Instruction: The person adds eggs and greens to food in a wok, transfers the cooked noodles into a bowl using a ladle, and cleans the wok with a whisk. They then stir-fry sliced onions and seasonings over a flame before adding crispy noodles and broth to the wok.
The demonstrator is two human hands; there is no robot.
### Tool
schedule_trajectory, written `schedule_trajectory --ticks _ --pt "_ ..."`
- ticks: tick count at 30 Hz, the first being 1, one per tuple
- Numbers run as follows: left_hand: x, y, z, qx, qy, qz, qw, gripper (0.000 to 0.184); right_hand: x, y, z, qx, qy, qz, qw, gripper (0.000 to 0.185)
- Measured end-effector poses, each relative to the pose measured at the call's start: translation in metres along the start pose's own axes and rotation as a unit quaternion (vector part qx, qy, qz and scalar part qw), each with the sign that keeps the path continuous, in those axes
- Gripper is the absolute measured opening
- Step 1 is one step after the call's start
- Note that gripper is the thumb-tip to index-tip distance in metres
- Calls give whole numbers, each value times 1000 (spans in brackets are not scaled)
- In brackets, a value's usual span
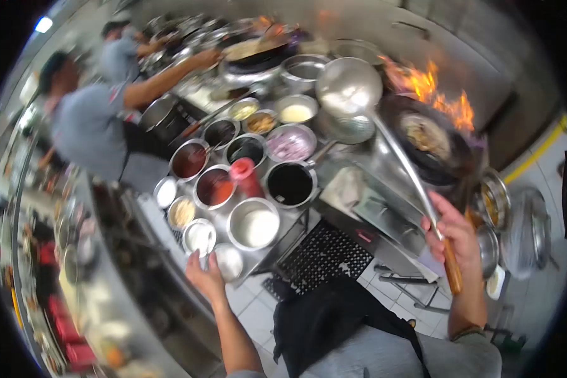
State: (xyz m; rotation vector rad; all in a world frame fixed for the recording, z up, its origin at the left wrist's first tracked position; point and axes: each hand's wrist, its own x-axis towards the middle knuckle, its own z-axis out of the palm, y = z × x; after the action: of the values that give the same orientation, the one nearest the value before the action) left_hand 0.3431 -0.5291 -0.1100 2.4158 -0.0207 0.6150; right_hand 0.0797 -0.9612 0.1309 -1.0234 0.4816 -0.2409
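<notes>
My right hand (450,230) is closed around the long handle of a ladle (349,88), just above its wooden end. The ladle's round metal bowl is raised over the counter, left of a wok (416,138) with food in it and flames at its far rim. My left hand (206,277) is at the counter's near left edge, thumb and fingers apart, with nothing visible between them. Right by its fingertips are a small container of white contents (200,236) and another pale, round container (228,261). Whether the fingers touch either one, I cannot tell.
Several metal pots stand close together, including a dark liquid (290,184), chopped purple onion (291,143) and red sauce (214,188). A red squeeze bottle (247,176) stands among them. A strainer (346,126) lies behind. A co-worker (91,120) reaches toward another wok. A black mat (327,255) covers some floor.
</notes>
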Motion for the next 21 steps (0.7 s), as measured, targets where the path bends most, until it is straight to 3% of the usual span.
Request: schedule_trajectory --ticks 3,4,5,7,8,9,11,13,16,18,19,20,21 --pt "25 53 17 -76 -7 95 993 59 -1 -40 -64 -275 157 -57 947 72" --pt "35 82 28 -89 -27 71 993 67 5 -53 -85 -337 187 -41 922 72" --pt "49 88 55 -103 -31 118 987 77 16 -58 -115 -370 207 -22 905 69" --pt "71 113 102 -98 -70 100 988 87 31 -75 -154 -423 231 21 876 60" --pt "80 124 117 -133 -127 38 982 96 44 -79 -185 -452 205 43 867 54" --pt "89 112 153 -126 -99 48 986 97 57 -77 -208 -428 219 42 876 52" --pt "97 126 168 -168 -142 3 975 96 71 -74 -232 -453 240 40 857 51" --pt "94 133 176 -126 -125 -32 984 94 81 -66 -234 -515 252 32 819 58" --pt "98 115 199 -11 -84 -45 995 97 77 -56 -217 -524 258 58 810 44" --pt "99 117 199 -5 -75 -34 997 95 87 -61 -249 -270 250 8 930 44" --pt "97 126 197 -19 -66 -38 997 90 90 -57 -265 -131 240 -16 962 45" --pt "100 130 193 -9 -81 -26 996 88 87 -66 -248 -162 231 -3 959 48" --pt "103 133 193 -4 -93 -18 995 87 89 -67 -231 -278 265 3 923 48"
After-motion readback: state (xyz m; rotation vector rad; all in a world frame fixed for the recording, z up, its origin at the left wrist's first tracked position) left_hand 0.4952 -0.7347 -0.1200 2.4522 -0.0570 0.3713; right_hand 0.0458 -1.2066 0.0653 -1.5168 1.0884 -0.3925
